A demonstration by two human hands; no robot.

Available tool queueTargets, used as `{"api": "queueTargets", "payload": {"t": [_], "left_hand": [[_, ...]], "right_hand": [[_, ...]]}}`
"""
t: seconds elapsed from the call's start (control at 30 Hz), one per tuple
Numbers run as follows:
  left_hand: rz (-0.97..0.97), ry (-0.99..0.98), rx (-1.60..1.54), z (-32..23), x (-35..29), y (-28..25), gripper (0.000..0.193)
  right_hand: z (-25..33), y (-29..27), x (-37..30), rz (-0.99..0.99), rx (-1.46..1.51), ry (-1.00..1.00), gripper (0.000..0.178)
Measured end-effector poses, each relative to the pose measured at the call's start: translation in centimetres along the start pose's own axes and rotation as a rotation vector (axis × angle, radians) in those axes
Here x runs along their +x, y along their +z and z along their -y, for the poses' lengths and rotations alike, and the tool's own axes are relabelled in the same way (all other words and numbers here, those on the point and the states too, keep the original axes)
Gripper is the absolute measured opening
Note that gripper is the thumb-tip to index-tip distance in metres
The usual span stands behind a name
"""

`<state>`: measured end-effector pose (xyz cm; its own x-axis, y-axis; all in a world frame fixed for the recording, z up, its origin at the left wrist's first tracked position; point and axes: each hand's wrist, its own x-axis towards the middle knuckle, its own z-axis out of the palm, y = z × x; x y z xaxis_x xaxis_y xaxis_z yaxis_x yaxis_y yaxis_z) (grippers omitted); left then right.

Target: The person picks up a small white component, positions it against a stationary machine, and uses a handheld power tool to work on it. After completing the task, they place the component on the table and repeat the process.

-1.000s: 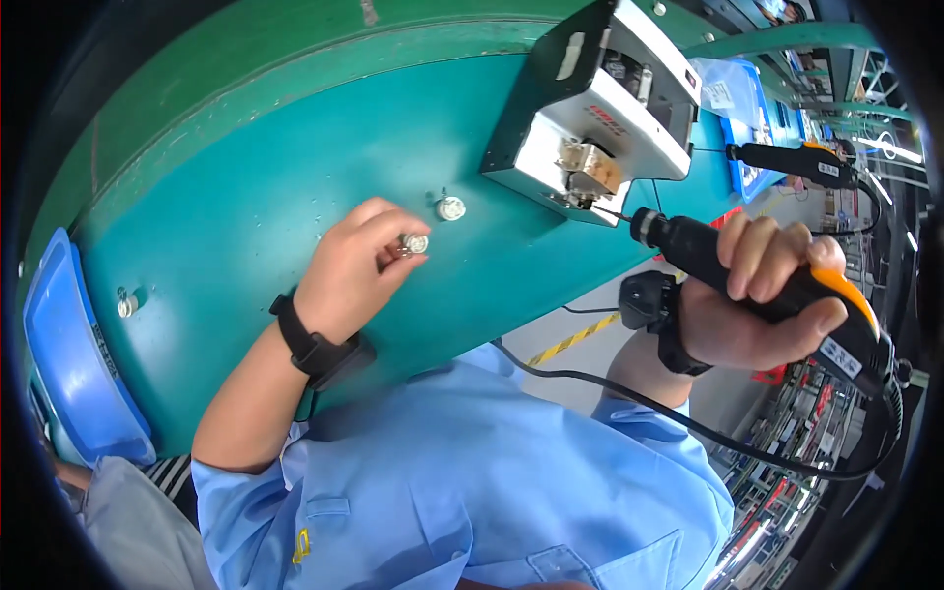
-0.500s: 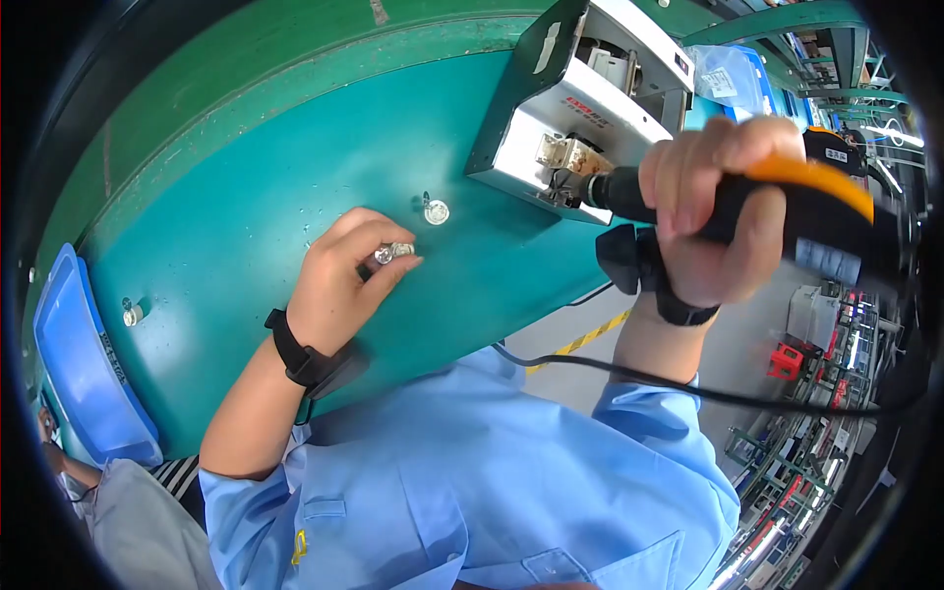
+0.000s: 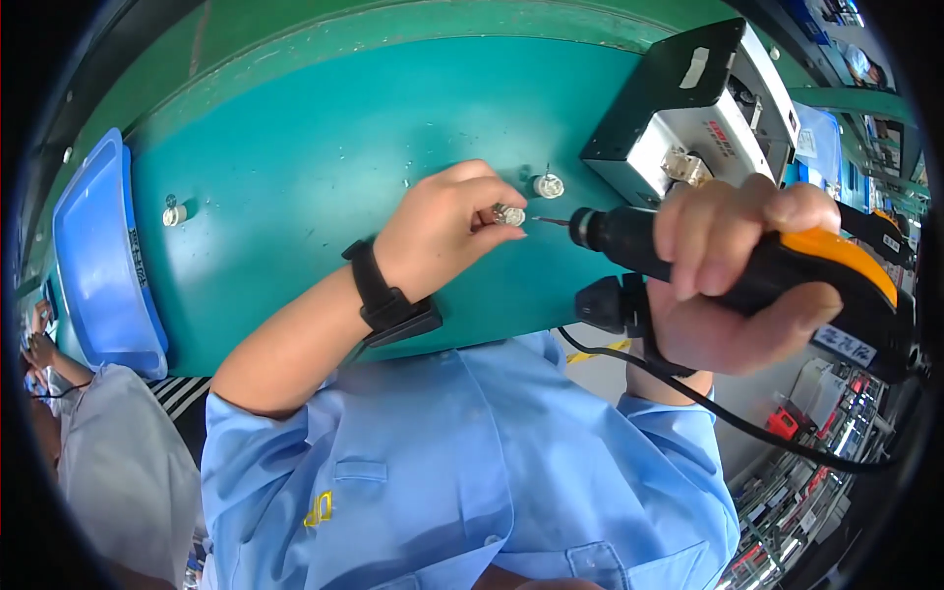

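Observation:
My left hand pinches a small silvery round metal part between thumb and fingertips, just above the bench. Wrapped round a black and orange electric screwdriver is my right hand. The thin bit of the screwdriver points left at the metal part; a small gap seems to lie between them. Beyond my left fingertips a similar round metal part rests on the bench, with a small dark piece at its edge. Another such part stands far to the left, near the blue tray.
A black and silver screw feeder box stands at the back right. At the left edge lies a blue plastic tray on the teal bench top. The screwdriver's black cable loops below my right forearm. A person in pale clothing sits at left.
The screwdriver has come away from the screw feeder's front and now points at the part in my left hand. The whole view has swung, so the bench things appear further right.

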<state>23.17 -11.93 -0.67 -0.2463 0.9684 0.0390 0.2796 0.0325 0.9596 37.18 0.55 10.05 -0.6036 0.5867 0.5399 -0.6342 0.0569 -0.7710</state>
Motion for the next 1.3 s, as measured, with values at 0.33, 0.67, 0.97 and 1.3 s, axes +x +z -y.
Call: {"api": "queueTargets", "payload": {"t": [0.33,0.67,0.97,1.3], "left_hand": [[0.001,0.000,0.023,0.0,-0.2,-0.4,0.019],[0.011,-0.022,-0.027,0.1,-0.4,-0.3,0.019],[0.024,-0.022,0.036,0.0,-0.2,-0.7,0.019],[-0.191,0.047,0.397,0.0,4.6,-5.8,0.017]], "right_hand": [[-1.3,3.1,-0.2,-0.070,-0.384,0.222,0.051],[-1.9,4.1,0.1,0.054,-0.420,0.248,0.040],[-3.0,4.2,0.3,0.090,-0.469,0.190,0.039],[3.4,1.1,-0.8,-0.132,-0.021,-0.222,0.046]]}}
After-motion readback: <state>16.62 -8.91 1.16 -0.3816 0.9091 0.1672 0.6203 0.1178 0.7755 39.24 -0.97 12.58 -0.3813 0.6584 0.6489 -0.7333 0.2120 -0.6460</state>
